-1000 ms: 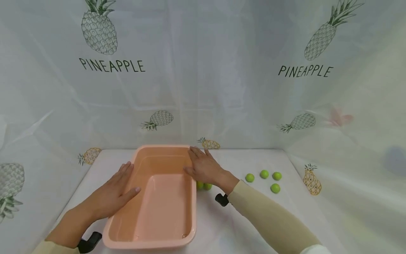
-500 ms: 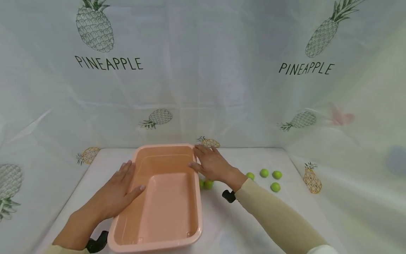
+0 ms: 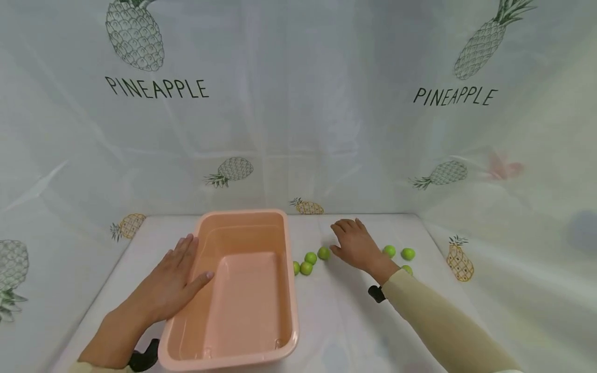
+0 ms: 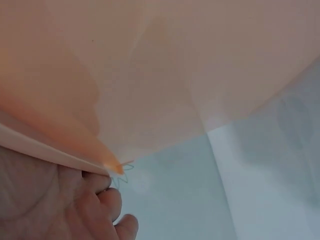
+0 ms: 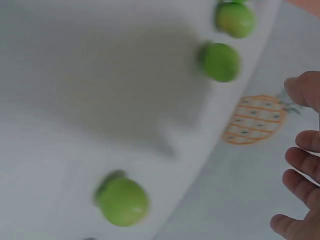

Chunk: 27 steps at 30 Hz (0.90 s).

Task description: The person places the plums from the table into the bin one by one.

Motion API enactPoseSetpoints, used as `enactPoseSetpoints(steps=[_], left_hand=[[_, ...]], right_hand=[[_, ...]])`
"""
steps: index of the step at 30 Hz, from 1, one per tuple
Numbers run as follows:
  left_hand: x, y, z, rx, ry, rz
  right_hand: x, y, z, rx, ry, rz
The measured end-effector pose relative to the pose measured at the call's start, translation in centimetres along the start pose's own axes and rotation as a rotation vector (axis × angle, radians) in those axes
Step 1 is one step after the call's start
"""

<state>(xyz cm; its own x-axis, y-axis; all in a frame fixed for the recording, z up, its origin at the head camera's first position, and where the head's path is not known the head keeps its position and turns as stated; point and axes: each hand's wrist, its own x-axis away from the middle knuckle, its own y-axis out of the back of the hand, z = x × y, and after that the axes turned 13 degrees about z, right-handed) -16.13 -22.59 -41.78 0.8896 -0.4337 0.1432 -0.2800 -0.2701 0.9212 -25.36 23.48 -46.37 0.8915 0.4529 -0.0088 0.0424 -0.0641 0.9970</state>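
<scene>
A rectangular peach-coloured plastic basin (image 3: 293, 311) stands left of the middle of the white table. My left hand (image 3: 163, 285) rests along its left rim in the head view, fingers extended and thumb over the inside. In the left wrist view, the fingers (image 4: 107, 200) lie beside and below the rim, while the thumb is hidden. My right hand (image 3: 358, 247) hovers over the table with loosely bent fingers and holds nothing. Nearest its fingertips is a small round green fruit (image 3: 324, 253). Several more green fruits (image 3: 306, 268) lie between that one and the basin.
More green fruits (image 3: 408, 254) lie right of my right wrist, partly behind my forearm. A pineapple-printed sheet (image 3: 289, 103) hangs behind the table and at both sides. The table's back edge (image 3: 373, 214) runs just beyond my right hand.
My right hand has left the basin's right rim and moved right, uncovering green fruits beside the basin. The basin shifted slightly right earlier, then stayed. My left hand remains at the left rim.
</scene>
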Motion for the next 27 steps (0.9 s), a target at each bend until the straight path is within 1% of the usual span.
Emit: enactPoseSetpoints(steps=[3, 5, 8, 10, 16, 21, 24, 27], left_hand=[[-0.2, 0.0, -0.4, 0.008, 0.002, -0.003], [-0.4, -0.1, -0.6, 0.01, 0.006, -0.001], [-0.4, -0.2, -0.8, 0.006, 0.01, 0.0], [-0.4, -0.2, -0.9, -0.001, 0.009, -0.006], [-0.3, -0.1, -1.2, 0.009, 0.0, -0.021], [-0.3, -0.4, -1.5, 0.053, 0.008, -0.003], [-0.3, -0.4, -1.7, 0.049, 0.001, -0.009], [-0.4, -0.3, -2.0, 0.008, 0.001, -0.016]], right_hand=[[0.1, -2.0, -0.5, 0.027, -0.009, 0.032], [0.0, -3.1, -0.6, 0.034, 0.002, 0.057], [-0.3, -4.2, -0.2, 0.036, 0.038, 0.066], [-0.4, -4.6, 0.1, 0.041, 0.058, 0.056], [-0.8, -5.5, 0.6, 0.079, 0.048, 0.026], [-1.1, -5.8, 0.7, 0.065, 0.028, 0.049], [-1.4, -5.9, 0.6, 0.039, -0.014, 0.064], [-1.6, -5.6, 0.2, 0.043, -0.068, 0.057]])
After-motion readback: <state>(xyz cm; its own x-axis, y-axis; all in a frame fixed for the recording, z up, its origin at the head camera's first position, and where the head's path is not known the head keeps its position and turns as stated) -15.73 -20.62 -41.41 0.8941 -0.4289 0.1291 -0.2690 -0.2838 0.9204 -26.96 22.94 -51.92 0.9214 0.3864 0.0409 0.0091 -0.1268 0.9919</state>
